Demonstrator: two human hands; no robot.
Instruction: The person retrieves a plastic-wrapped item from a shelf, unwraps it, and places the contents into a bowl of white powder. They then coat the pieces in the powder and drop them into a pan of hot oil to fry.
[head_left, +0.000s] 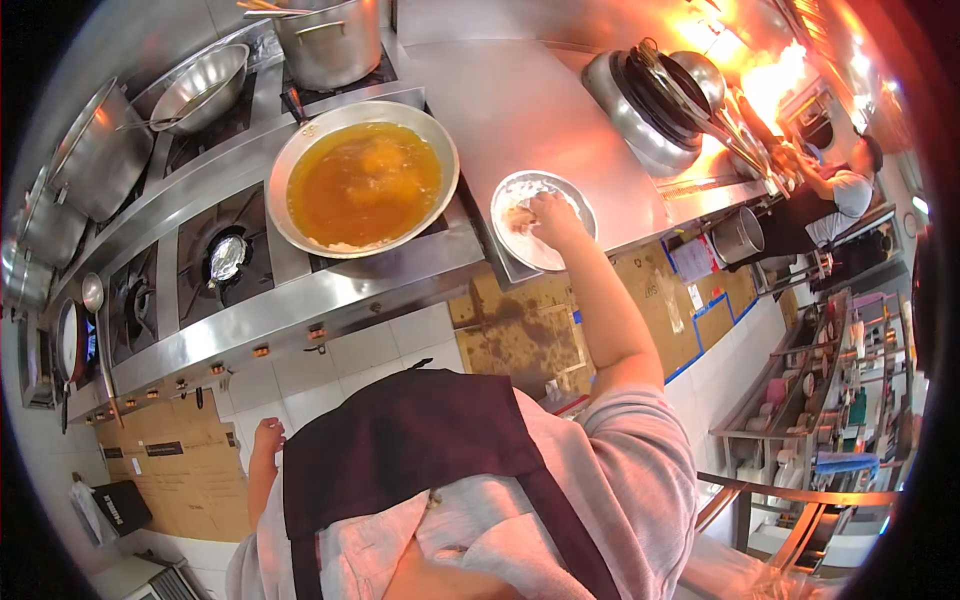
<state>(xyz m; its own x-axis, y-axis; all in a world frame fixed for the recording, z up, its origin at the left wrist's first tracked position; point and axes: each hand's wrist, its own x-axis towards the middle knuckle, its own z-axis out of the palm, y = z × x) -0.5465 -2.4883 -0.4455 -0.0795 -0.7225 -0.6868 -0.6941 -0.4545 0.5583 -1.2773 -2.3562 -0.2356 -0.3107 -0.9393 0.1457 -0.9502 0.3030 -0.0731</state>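
Note:
My right hand (556, 220) reaches down into a round metal bowl (585, 201) of white powder, which looks like flour (536, 244). Its fingers are on a pale tan piece of food (519, 219) coated with the powder; the hand partly covers it. Left of the bowl, a wide frying pan (279, 191) sits on the stove, filled with amber oil (337, 191). Bubbles and pale yellowish patches show in the oil. My left hand (270, 435) hangs low by my side, away from the stove, its fingers curled and the palm hidden.
Large pots (334, 49) and a metal bowl (199, 90) crowd the back burners. A foil-covered burner (227, 257) lies left of the pan. At the right, a co-worker (832, 191) stands by high flames (776, 82) near a wok (667, 90). Cardboard (517, 337) covers part of the floor.

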